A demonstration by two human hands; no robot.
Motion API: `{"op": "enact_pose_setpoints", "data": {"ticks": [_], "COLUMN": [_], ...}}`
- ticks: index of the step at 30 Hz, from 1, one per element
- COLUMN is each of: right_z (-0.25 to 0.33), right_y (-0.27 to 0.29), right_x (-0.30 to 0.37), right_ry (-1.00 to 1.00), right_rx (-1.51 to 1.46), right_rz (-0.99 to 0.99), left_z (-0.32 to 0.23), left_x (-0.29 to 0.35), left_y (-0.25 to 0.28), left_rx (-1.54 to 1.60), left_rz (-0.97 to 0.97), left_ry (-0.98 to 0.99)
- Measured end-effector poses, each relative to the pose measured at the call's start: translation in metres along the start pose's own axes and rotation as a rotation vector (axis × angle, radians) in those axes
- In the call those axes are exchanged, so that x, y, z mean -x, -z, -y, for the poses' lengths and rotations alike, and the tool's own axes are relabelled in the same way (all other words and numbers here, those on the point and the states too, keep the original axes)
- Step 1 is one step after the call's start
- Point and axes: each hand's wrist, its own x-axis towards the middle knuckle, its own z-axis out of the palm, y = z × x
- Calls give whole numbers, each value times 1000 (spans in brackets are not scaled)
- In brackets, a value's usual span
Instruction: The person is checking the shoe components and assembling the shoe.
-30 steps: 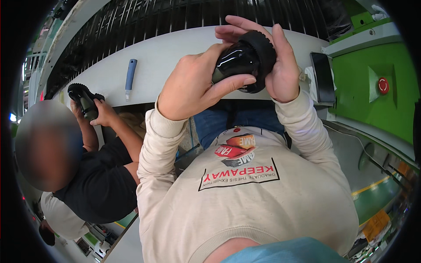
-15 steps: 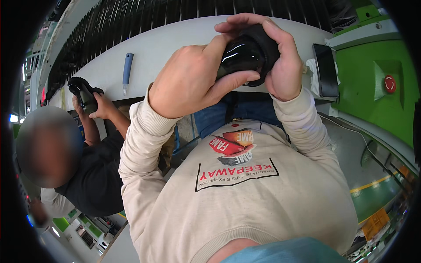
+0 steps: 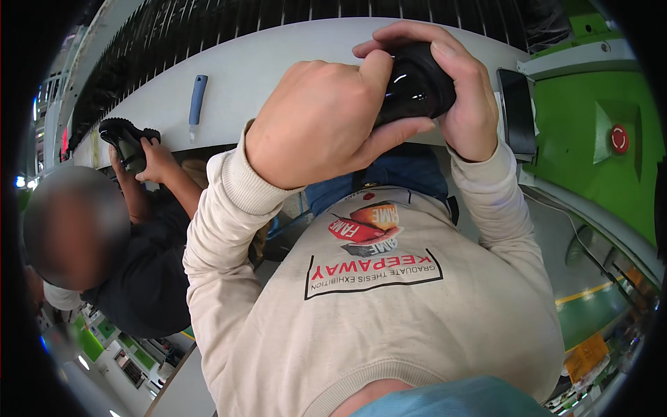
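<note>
Right hand, spread second ago, now curled round boot; left hand clamped on it opposite. Hold looks closer, boot more covered.

Site: factory workshop. Evidence: green machine housing with red emergency-stop button; long pale tabletop beside dark slatted surface; co-worker seated alongside; green floor marked with yellow line.
</note>
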Motion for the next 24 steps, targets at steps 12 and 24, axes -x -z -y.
{"op": "enact_pose_setpoints", "data": {"ticks": [12, 24], "right_z": [12, -1], "right_y": [-17, 17], "right_x": [38, 39], "right_ry": [59, 230], "right_rx": [203, -82], "right_rz": [-78, 289], "left_z": [-11, -27], "left_x": [16, 46], "left_y": [-21, -100], "left_rx": [10, 503], "left_rz": [-198, -602], "left_ry": [-69, -153]}}
